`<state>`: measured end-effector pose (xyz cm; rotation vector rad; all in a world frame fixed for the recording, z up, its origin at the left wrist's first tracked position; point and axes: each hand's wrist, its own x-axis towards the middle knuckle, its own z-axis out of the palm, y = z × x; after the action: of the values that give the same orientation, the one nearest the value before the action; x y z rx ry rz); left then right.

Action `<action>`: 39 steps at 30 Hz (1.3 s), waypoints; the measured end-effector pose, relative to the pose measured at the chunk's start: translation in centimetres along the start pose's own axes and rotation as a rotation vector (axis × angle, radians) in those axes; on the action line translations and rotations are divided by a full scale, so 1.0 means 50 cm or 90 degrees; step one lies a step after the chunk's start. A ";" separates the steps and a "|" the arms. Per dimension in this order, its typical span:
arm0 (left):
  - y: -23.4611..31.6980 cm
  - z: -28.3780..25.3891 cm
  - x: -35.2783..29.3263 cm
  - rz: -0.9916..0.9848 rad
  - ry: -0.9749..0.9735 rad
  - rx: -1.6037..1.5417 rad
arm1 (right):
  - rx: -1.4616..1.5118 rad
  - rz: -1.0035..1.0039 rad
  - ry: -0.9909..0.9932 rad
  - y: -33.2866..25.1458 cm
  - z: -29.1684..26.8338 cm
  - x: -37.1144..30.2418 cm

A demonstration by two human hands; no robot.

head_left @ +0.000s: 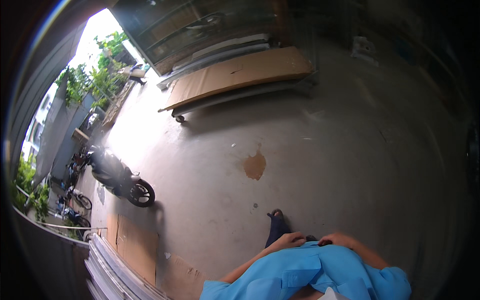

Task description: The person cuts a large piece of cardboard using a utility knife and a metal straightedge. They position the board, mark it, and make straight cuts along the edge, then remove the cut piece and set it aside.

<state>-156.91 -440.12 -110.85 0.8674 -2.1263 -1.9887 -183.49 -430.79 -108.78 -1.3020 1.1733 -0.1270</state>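
Both hands are at waist height by the front hem of the light blue shirt [295,265]. My left hand [292,239] has its fingers curled inward at the hem, above the dark trouser leg [278,231]. A short gap away, my right hand [336,240] is bent in toward the middle with its fingers closed together at the cloth. Whatever lies between the fingers of either hand is too small and blurred to make out. Below them one foot [277,214] shows on the concrete floor [215,185].
Ahead stands a low wheeled cart [240,95] carrying a large cardboard sheet [240,75]. A parked motorbike [115,175] is on the left, near the bright doorway. Stacked panels [117,270] and flat cardboard [135,247] lie at lower left. A brown stain [255,166] marks the floor.
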 end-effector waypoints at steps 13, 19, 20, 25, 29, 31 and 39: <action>0.030 -0.183 0.359 0.089 -0.335 0.158 | 0.171 0.216 0.194 0.042 -0.206 0.120; 0.067 -0.300 0.434 0.052 -0.274 0.153 | 0.344 0.220 0.285 0.011 -0.336 0.189; 0.071 -0.324 0.448 0.047 -0.264 0.156 | 0.366 0.216 0.296 0.013 -0.360 0.200; 0.063 -0.416 0.504 -0.010 -0.217 0.169 | 0.455 0.199 0.318 0.032 -0.473 0.263; 0.053 -0.454 0.564 -0.024 -0.151 0.120 | 0.502 0.183 0.322 0.043 -0.578 0.321; 0.057 -0.491 0.617 0.007 -0.103 0.165 | 0.521 0.173 0.324 0.045 -0.639 0.354; 0.077 -0.570 0.904 -0.016 -0.246 0.198 | 0.573 0.120 0.314 0.031 -0.886 0.457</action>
<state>-183.12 -486.46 -116.81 0.5792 -2.7031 -2.0035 -205.52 -475.00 -115.63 -0.3606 1.3983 -0.7765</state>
